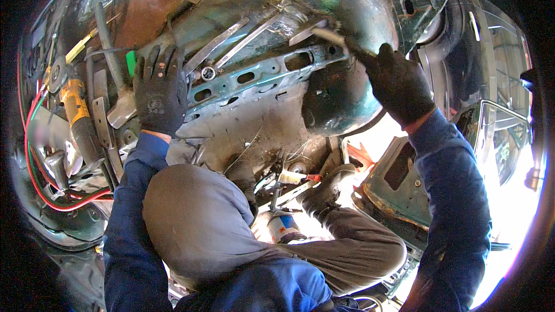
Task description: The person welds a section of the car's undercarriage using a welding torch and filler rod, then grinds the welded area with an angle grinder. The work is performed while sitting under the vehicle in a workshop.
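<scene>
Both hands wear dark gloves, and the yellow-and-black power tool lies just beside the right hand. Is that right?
Not quite: the head view shows the yellow-and-black power tool to the left of the left hand, far from the right hand. Both hands do wear dark gloves.

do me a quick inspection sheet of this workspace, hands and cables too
Surface: worn, dirty metal bodywork with a rounded green panel
Job's things: slotted green rail between the hands; blurred tool with a tan end
Clutter: ring wrench, hammer-like tool and yellow-and-black power tool toward the left
Hands: left hand with fingers extended, holding nothing seen; right hand apparently closed on the blurred tool
Cables: red hose curving at far left
Surroundings: bent leg below, bright light at right
</scene>
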A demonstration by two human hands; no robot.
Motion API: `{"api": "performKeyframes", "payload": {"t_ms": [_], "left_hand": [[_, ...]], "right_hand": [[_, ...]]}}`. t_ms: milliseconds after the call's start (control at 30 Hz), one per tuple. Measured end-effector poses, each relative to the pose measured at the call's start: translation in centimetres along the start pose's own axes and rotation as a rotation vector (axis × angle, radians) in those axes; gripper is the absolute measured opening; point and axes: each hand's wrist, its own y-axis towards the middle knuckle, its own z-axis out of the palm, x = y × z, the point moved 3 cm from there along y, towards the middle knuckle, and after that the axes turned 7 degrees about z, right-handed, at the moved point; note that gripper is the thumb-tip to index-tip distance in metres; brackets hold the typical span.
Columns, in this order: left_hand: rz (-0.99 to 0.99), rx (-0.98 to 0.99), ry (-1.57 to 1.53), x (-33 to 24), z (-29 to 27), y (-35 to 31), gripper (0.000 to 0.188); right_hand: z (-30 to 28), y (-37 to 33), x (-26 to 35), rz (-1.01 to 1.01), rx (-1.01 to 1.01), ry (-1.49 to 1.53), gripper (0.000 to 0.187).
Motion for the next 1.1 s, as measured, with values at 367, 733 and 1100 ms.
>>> {"api": "performKeyframes", "payload": {"t_ms": [367,733,1100], "left_hand": [[-0.005,-0.054,0.033,-0.2,0.2,0.2,0.058],[0.023,-0.042,-0.010,-0.2,1.4,-0.9,0.057],[-0.079,-0.270,-0.278,0.1,-5.5,-2.7,0.045]], "right_hand": [[-0.3,0.1,1.2,0.060,-0.086,0.007,0.072],[3.8,-2.4,3.4,0.249,-0.078,0.413,0.067],[4.5,-20.4,25.3,1.076,0.296,1.391,0.051]]}}
